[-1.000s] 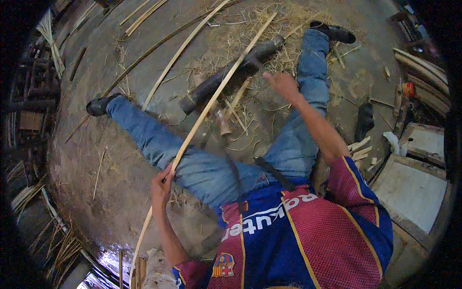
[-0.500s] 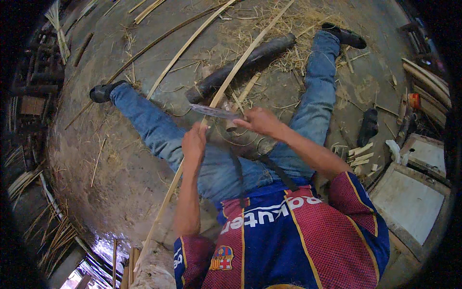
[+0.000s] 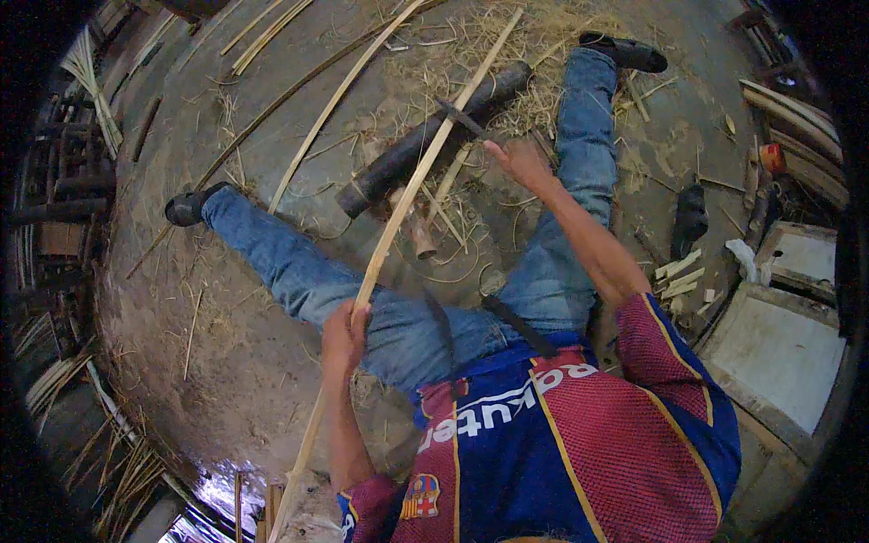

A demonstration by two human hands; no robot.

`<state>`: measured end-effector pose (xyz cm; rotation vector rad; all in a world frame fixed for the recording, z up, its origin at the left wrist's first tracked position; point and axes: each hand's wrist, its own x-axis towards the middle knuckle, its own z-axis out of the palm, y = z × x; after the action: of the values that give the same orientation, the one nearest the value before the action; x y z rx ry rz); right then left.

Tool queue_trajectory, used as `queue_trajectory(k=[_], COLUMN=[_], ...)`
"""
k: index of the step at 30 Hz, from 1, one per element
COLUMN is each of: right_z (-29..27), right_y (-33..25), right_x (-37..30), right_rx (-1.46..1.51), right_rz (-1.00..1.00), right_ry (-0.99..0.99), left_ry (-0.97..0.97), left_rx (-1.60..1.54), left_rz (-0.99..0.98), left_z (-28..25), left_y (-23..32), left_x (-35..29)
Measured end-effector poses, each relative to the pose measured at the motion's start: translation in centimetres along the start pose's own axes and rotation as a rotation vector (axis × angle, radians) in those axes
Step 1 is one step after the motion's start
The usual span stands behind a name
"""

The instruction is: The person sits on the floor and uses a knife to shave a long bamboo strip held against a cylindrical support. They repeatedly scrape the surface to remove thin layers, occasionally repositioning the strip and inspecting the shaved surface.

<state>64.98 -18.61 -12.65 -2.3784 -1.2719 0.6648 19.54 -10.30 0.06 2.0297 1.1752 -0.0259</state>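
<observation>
A long, pale bamboo strip (image 3: 395, 222) runs from the lower left, over my left thigh, and up across a dark round log (image 3: 380, 177) on the ground between my legs. My left hand (image 3: 345, 340) is closed around the strip near the thigh. My right hand (image 3: 521, 166), farther ahead and to the right, grips a knife (image 3: 465, 120); its handle is hidden in the fingers. The blade lies crosswise against the strip, near the log. Whether it cuts in cannot be seen. A short wooden piece (image 3: 422, 237) sits below the log.
Thin shavings (image 3: 543, 41) litter the floor around the far end of the log. Another long strip (image 3: 339, 95) lies to the left. Short split pieces (image 3: 679, 279), a dark shoe-like object (image 3: 690, 220) and a framed white panel (image 3: 769, 353) are at the right. Cane bundles stand at the left edge.
The knife in my right hand has moved away from me along the strip, toward its far end. My left hand, still holding the strip, has come back nearer my body.
</observation>
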Motion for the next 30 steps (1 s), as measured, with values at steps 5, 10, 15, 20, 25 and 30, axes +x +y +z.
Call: queue_trajectory(k=[5, 10, 15, 20, 25, 30], right_z=[1.6, -0.9, 0.3, -1.1, 0.2, -1.8], right_y=[-3.7, 0.5, 1.8, -2.9, 2.9, 6.2], right_x=[-2.1, 1.2, 0.4, -0.2, 2.6, 4.4], right_rx=[-0.075, -0.058, -0.103, -0.073, -0.168, 0.283], right_rz=[-0.203, 0.179, -0.181, -0.083, 0.053, 0.424], right_ry=[-0.038, 0.057, -0.001, -0.003, 0.308, 0.525], left_ry=[0.023, -0.058, -0.047, -0.040, -0.064, 0.090], left_rx=[0.028, 0.027, -0.080, -0.053, -0.197, -0.267], left_rz=[-0.094, -0.133, -0.181, -0.209, -0.180, -0.244], left_z=[-0.5, -1.8, -1.2, -1.7, -1.6, -1.4], left_y=[-2.0, -1.7, -5.1, -4.0, -6.6, -4.2], left_x=[-1.9, -2.9, -3.5, -4.7, -5.5, -5.7])
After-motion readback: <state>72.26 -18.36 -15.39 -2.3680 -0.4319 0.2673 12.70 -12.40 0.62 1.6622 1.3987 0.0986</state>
